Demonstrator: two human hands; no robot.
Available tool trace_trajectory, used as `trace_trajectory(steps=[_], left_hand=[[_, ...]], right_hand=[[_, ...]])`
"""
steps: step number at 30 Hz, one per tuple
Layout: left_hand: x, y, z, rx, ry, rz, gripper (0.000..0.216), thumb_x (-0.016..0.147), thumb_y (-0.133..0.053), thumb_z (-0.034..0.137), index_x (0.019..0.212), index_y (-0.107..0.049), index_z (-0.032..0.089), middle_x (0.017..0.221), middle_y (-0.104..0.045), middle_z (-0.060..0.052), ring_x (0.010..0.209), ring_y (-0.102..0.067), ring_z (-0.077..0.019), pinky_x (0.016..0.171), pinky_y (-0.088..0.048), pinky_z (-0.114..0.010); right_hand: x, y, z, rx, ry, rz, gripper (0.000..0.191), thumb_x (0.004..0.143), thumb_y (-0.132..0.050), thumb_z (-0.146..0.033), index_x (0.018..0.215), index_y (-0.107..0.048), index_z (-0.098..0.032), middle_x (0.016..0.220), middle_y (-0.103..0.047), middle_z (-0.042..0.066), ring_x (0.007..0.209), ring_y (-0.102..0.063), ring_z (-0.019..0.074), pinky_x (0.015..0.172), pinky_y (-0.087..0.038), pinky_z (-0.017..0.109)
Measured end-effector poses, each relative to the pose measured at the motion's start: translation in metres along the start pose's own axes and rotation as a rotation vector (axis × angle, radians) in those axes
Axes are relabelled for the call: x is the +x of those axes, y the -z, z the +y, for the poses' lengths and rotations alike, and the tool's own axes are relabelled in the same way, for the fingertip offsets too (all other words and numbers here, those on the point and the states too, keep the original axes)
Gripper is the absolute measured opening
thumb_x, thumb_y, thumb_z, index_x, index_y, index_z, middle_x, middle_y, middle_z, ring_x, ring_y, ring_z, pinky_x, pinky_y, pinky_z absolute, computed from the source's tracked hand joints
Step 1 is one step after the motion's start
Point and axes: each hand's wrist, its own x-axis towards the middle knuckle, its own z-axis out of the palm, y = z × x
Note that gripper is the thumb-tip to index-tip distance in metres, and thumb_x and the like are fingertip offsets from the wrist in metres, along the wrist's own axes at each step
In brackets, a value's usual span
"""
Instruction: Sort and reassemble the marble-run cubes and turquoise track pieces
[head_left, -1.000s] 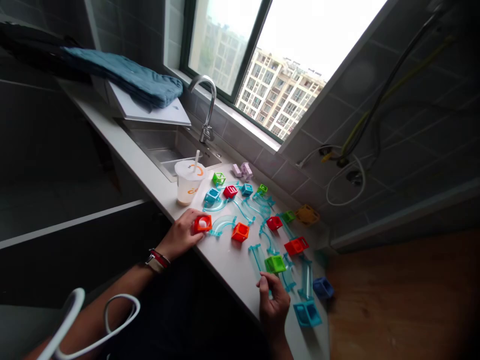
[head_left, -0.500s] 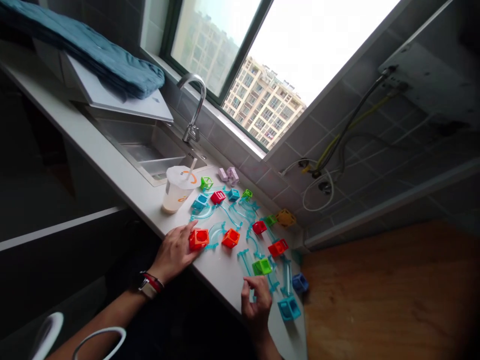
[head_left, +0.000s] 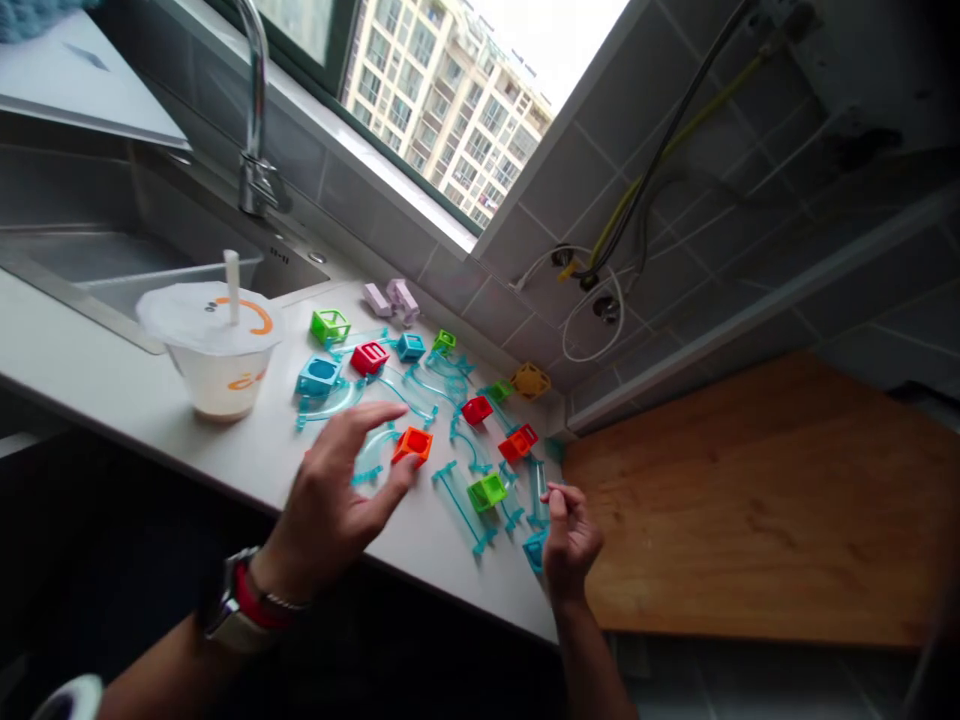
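Observation:
My left hand point(head_left: 337, 495) is open above the counter, thumb and fingers spread, empty. Its thumb tip overlaps an orange cube point(head_left: 412, 446) with a round hole; I cannot tell whether they touch. A clear teal curved track point(head_left: 369, 460) lies partly behind this hand. My right hand point(head_left: 571, 540) is closed in a pinch at the counter's right end; anything between its fingertips cannot be made out. It partly covers a blue cube point(head_left: 534, 550), near a straight clear track point(head_left: 538, 492). A green cube point(head_left: 487, 492) lies to its left.
More cubes, such as a red one point(head_left: 370, 358) and a blue one point(head_left: 318, 376), lie among clear tracks. A lidded plastic cup point(head_left: 217, 350) with a straw stands left, beside the sink point(head_left: 82, 250) and faucet point(head_left: 256, 120). A wooden board point(head_left: 750, 520) borders the right.
My left hand has left the red-orange cube at the front edge and opened near the other orange cube. My right hand has moved from the green cube toward the blue cube. The view has shifted closer.

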Motion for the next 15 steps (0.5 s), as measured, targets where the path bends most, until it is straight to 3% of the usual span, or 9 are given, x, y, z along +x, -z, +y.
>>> trace_trajectory(steps=[2,4,6,8,10,13,15], left_hand=[[0.02,-0.035,0.016,-0.081,-0.094,-0.269,0.032,0.097,-0.065,0.033,0.128,-0.062,0.03,0.123,-0.072,-0.006,0.116,-0.069,-0.028,0.101,-0.054,-0.042],[0.031,-0.074,0.019,-0.035,-0.204,-0.577,0.03,0.098,-0.063,0.035,0.127,-0.063,0.026,0.117,-0.074,-0.007,0.104,-0.072,-0.028,0.09,-0.057,-0.041],[0.03,-0.108,0.013,0.068,-0.321,-0.765,0.03,0.095,-0.067,0.034,0.123,-0.067,0.024,0.111,-0.075,-0.008,0.099,-0.073,-0.0295,0.087,-0.056,-0.042],[0.02,-0.132,0.004,0.135,-0.393,-0.814,0.025,0.093,-0.069,0.03,0.118,-0.069,0.023,0.112,-0.075,-0.009,0.104,-0.071,-0.0303,0.093,-0.053,-0.044],[0.006,-0.144,-0.005,0.158,-0.395,-0.793,0.022,0.094,-0.068,0.026,0.115,-0.07,0.022,0.121,-0.073,-0.01,0.115,-0.067,-0.0309,0.101,-0.05,-0.046],[-0.01,-0.144,-0.012,0.167,-0.341,-0.797,0.03,0.09,-0.074,0.029,0.119,-0.068,0.022,0.129,-0.069,-0.012,0.124,-0.061,-0.0333,0.104,-0.048,-0.049],[-0.015,-0.142,-0.014,0.163,-0.315,-0.836,0.038,0.086,-0.079,0.033,0.121,-0.068,0.023,0.13,-0.069,-0.012,0.125,-0.06,-0.0341,0.104,-0.049,-0.049]], right_hand=[[0.014,0.012,0.007,-0.037,-0.062,-0.015,0.025,0.102,-0.054,-0.034,0.101,-0.07,-0.016,0.09,-0.069,0.006,0.082,-0.067,0.02,0.076,-0.054,0.034],[0.031,0.019,0.009,-0.11,-0.118,-0.173,0.031,0.101,-0.055,-0.041,0.102,-0.073,-0.015,0.096,-0.073,0.01,0.086,-0.069,0.0217,0.075,-0.056,0.033],[0.051,0.022,0.011,-0.191,-0.166,-0.386,0.035,0.097,-0.059,-0.045,0.104,-0.076,-0.016,0.101,-0.076,0.011,0.086,-0.071,0.0221,0.073,-0.057,0.032],[0.07,0.026,0.016,-0.25,-0.194,-0.497,0.036,0.093,-0.064,-0.046,0.105,-0.079,-0.016,0.097,-0.078,0.01,0.078,-0.071,0.0206,0.069,-0.057,0.03],[0.086,0.028,0.023,-0.301,-0.207,-0.504,0.036,0.091,-0.066,-0.046,0.105,-0.08,-0.016,0.09,-0.079,0.009,0.071,-0.07,0.0197,0.068,-0.056,0.03],[0.104,0.02,0.029,-0.343,-0.189,-0.457,0.038,0.092,-0.064,-0.047,0.104,-0.079,-0.014,0.091,-0.079,0.011,0.074,-0.07,0.0217,0.071,-0.055,0.033],[0.116,0.003,0.028,-0.325,-0.156,-0.441,0.041,0.095,-0.059,-0.049,0.103,-0.078,-0.013,0.09,-0.079,0.013,0.075,-0.07,0.023,0.071,-0.054,0.034]])
